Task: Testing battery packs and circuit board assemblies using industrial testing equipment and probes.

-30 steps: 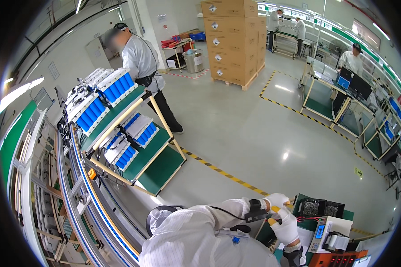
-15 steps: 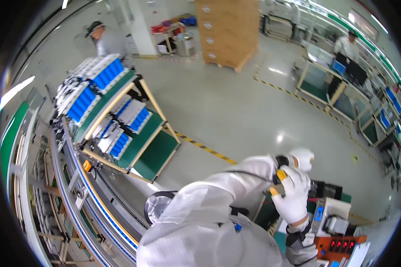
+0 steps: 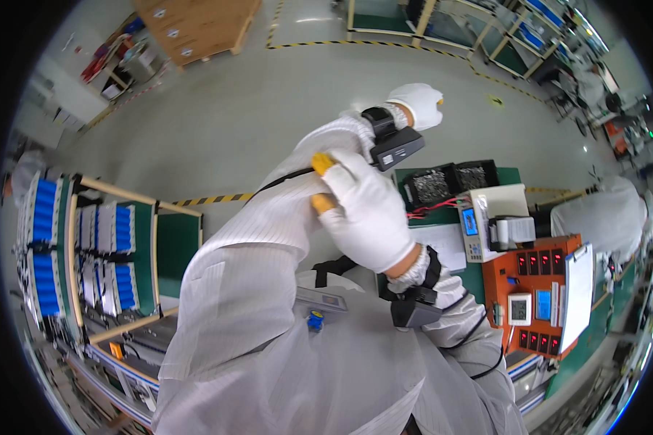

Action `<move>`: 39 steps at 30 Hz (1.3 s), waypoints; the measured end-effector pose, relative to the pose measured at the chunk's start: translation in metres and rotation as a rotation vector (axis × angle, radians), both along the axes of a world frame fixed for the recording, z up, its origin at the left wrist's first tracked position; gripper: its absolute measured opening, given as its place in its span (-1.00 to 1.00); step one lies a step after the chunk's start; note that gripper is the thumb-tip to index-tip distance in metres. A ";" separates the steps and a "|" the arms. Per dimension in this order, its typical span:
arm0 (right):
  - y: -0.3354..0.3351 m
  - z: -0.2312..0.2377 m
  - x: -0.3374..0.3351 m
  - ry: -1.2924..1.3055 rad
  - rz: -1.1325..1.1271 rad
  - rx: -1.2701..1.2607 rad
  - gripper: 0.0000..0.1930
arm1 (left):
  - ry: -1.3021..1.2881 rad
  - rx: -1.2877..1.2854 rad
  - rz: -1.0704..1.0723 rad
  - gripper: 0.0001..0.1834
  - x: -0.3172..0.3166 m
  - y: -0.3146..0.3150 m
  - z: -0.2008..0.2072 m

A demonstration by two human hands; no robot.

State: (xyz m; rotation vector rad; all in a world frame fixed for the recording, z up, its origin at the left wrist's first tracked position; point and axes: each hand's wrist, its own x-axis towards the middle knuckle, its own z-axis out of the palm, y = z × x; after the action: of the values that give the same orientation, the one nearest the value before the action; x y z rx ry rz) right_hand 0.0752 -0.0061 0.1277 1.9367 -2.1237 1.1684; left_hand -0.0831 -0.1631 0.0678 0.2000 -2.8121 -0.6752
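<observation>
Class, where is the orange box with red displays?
In the head view's right half, the orange box sits just below the white meter, beside the white board.

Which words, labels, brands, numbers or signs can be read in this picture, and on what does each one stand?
I copy out no text; none reads surely at this size:
Orange panel: lit red characters in two rows, too small.
White square display: dark digits, too small.
White instrument: blue screen, text too small.
Brown cartons: pale marks, blurred.
Black device on the left wrist: white label, too small.
</observation>
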 end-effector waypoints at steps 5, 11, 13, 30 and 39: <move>0.000 0.004 -0.020 -0.254 0.111 0.181 -0.56 | -0.128 -0.112 -0.093 -0.56 -0.015 0.018 -0.024; -0.001 0.005 -0.038 -0.348 0.152 0.407 -0.53 | -0.160 -0.165 -0.176 -0.55 -0.029 0.022 -0.022; 0.005 -0.001 -0.040 -0.260 0.103 0.470 -0.55 | -0.029 -0.078 -0.158 -0.58 -0.034 0.025 -0.020; 0.354 -0.104 0.032 -0.759 -1.457 0.122 -0.67 | -0.329 -0.223 -1.070 -0.43 0.057 0.215 -0.203; 0.514 -0.076 0.288 -0.638 -2.240 0.573 -0.62 | -0.278 -0.524 -1.113 -0.29 0.058 0.206 -0.251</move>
State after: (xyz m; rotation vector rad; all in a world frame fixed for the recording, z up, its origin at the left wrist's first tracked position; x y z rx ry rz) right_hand 0.3633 0.5078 0.0517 -1.4150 -2.7201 0.3768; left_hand -0.0250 0.0427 -0.1834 -1.5291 -3.0410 -0.0170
